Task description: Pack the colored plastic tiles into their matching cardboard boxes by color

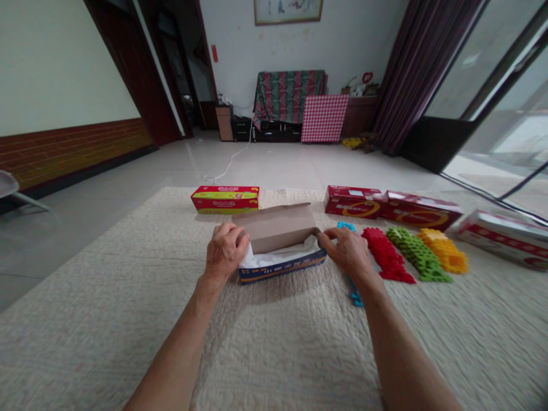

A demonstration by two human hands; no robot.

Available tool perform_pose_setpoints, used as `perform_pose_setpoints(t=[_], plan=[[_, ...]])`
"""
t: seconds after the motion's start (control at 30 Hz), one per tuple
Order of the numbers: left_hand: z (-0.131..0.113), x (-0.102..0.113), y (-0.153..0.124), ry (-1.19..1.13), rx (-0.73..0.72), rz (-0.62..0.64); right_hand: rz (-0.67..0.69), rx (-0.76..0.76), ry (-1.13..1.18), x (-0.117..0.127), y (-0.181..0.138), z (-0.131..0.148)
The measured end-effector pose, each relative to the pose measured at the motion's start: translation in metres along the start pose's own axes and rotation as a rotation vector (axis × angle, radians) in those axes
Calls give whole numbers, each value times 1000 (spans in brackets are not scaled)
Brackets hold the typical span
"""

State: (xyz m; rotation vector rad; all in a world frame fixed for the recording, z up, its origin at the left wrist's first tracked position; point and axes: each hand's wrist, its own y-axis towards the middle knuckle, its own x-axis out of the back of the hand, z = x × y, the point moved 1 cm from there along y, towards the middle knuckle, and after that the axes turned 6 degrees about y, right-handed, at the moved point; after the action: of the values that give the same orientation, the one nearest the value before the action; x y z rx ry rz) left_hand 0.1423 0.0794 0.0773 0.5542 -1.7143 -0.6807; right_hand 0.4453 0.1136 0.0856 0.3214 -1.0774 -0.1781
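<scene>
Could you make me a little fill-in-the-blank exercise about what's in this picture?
1. The left hand and right hand grip a box whose lid is ____.
2. The colour of the lining inside is ____.
3. Between the red pieces and yellow pieces lie pieces coloured ____.
4. Seen here, the curtain hangs to the framed picture's ____.

Missing words: open; white; green; right.

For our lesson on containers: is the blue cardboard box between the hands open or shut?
Open. The blue cardboard box has its lid raised, exposing white material inside.
</scene>
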Motion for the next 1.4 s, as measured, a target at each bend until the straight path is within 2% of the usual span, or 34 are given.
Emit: perform_pose_setpoints(t=[0.17,0.27,0.47,0.63,0.77,0.83,0.93,1.03,1.13,1.23,1.3,1.4], plan=[[2,-2,-2,-102,45,213,21,20,139,-11,6,-7],[-3,-1,-4,-129,22,274,20,21,187,-13,6,-8],[-9,-2,2,-267,58,196,50,-33,179,-8,2,0],[10,-3,7,-357,104,128,32,-45,112,-4,-2,1],[27,-7,4,-258,132,112,23,51,68,0,-7,-3],[29,-7,3,-215,81,109,77,113,87,2,-7,-5],[25,-9,6,-249,-109,130,192,130,130,7,-5,-6],[20,-14,12,-325,-209,218,227,129,149,10,-3,-6],[21,-22,19,-409,-167,310,231,140,163,9,-2,-10],[25,-27,20,-520,-83,351,244,128,210,5,-2,-16],[27,-30,19,-580,-7,351,242,118,247,1,-2,-20],[24,-34,14,-668,147,282,208,117,266,-3,-1,-22]])
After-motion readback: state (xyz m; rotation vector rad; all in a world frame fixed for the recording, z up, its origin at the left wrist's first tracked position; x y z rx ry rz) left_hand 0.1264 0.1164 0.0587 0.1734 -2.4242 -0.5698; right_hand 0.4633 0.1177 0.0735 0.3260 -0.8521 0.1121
